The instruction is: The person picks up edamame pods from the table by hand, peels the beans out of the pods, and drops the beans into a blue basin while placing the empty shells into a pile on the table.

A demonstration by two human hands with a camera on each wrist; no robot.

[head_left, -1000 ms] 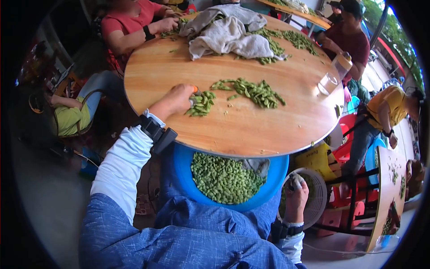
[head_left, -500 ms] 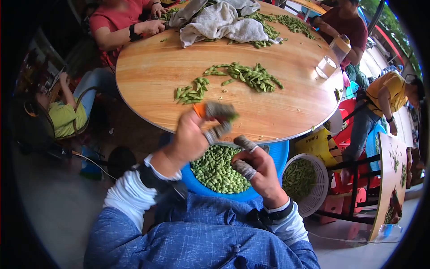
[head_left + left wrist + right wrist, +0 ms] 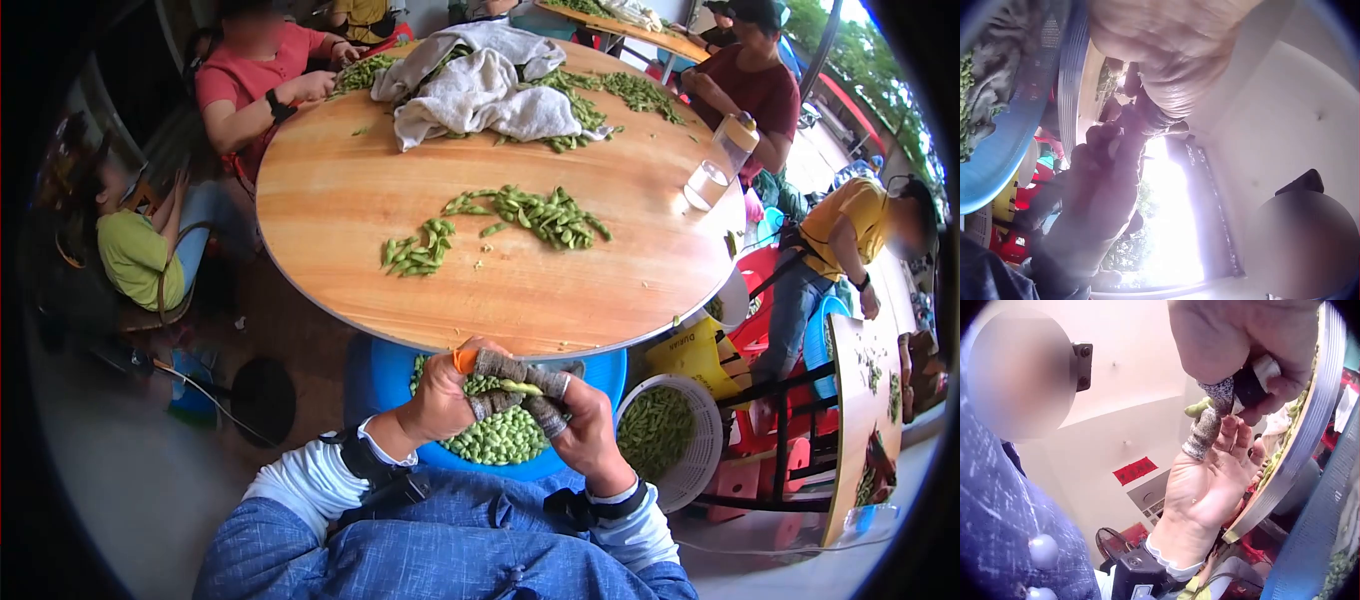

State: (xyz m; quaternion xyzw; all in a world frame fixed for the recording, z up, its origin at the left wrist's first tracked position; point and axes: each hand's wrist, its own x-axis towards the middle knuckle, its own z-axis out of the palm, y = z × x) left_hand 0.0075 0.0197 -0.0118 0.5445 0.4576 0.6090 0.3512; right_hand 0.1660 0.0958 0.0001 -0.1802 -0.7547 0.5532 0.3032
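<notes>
Both hands meet over the blue basin (image 3: 385, 380), which holds shelled green beans (image 3: 490, 440). Grey fabric covers sit on several fingertips (image 3: 545, 412), and the left thumb wears an orange cover (image 3: 465, 358). A green bean pod (image 3: 518, 387) lies between the hands. My left hand (image 3: 495, 385) pinches one end and my right hand (image 3: 545, 400) pinches the other. In the right wrist view the pod (image 3: 1197, 409) pokes out beside a covered finger, with the left palm (image 3: 1210, 481) behind it. The left wrist view shows both hands close up and backlit, above the basin (image 3: 997, 156).
The round wooden table (image 3: 560, 290) carries a small pod pile (image 3: 415, 250), a larger pile (image 3: 535, 212), a grey cloth (image 3: 480, 85) and a plastic bottle (image 3: 715, 160). A white basket (image 3: 700, 470) with pods stands at my right. Other people sit around the table.
The left hand left the small pod pile on the table and the right hand rose from the basket. Both came together over the basin and now pinch a pod.
</notes>
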